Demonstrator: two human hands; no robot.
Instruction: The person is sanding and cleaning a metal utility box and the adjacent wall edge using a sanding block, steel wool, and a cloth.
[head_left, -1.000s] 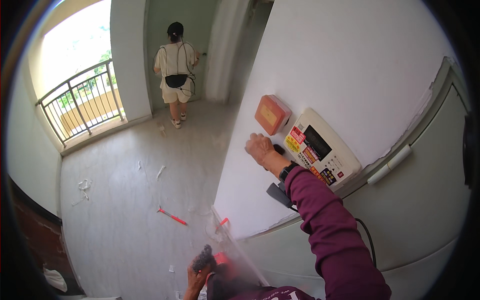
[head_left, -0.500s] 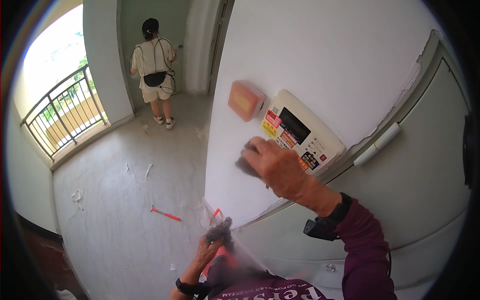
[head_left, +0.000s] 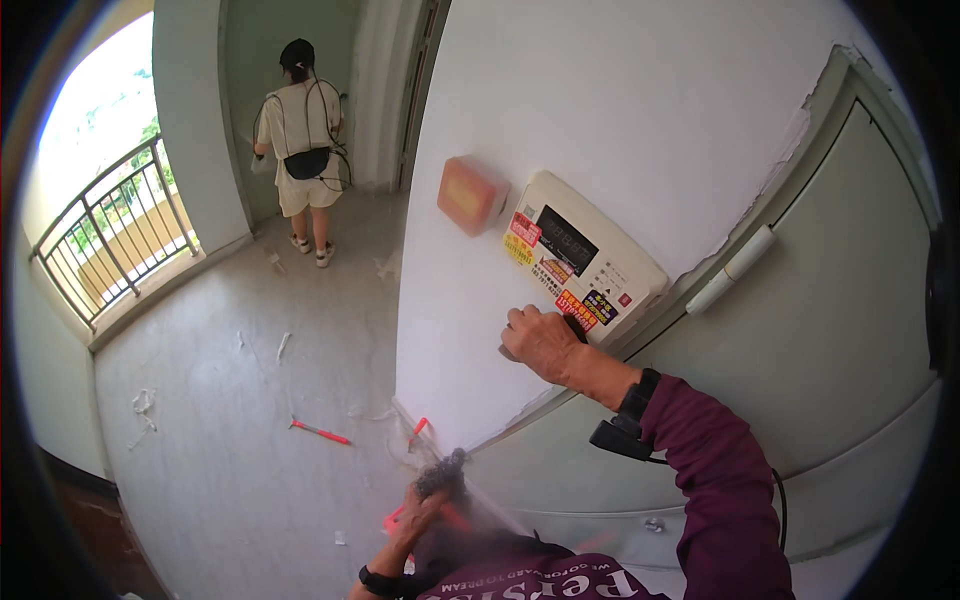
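My right hand (head_left: pixel 548 347) is closed on a dark pad (head_left: pixel 575 327), mostly hidden under the fingers, against the white wall (head_left: pixel 455 375). Just above the knuckles is a cream wall-mounted control panel (head_left: pixel 585 260) with a dark display and several coloured stickers. Up and left of the panel, an orange-pink box (head_left: pixel 472 195) is fixed to the wall. Low in the view, my left hand (head_left: pixel 420 507) grips a dark grey, fuzzy clump like steel wool (head_left: pixel 440 474), held near the wall's bottom corner.
A grey door (head_left: pixel 800 340) with a white cylinder (head_left: pixel 730 270) on it adjoins the wall. Red-handled tools (head_left: pixel 320 433) and white scraps (head_left: pixel 284 347) lie on the floor. Another person (head_left: pixel 308 150) stands at the far green door. A railing (head_left: pixel 115 235) borders the left opening.
My right hand has moved down along the wall with the dark pad, away from the panel's left side to its lower edge. My left hand keeps its grip. The other person's arm has shifted.
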